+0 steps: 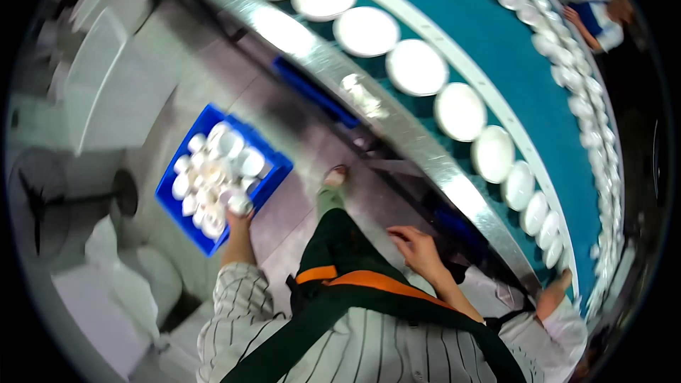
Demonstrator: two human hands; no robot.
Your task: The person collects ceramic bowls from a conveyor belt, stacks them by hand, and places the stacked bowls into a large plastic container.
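My left hand [238, 220] is at the near right side of a blue crate [268, 183], its fingers closed around a small white cup [240, 203]. Several more white cups [206, 176] lie heaped inside the crate, tipped at different angles. My right hand [417, 250] hangs in front of my body, beside the metal edge of the curved conveyor [312, 50]. Nothing shows in this hand, and its fingers are loosely apart.
Round white dishes [417, 67] stand in a row along the conveyor's near lane. Beyond the teal belt [489, 35] are crowded white pieces [585, 110]. A co-worker's hand [562, 282] reaches to the belt at right; another person [596, 14] stands across. A fan [53, 198] is at left.
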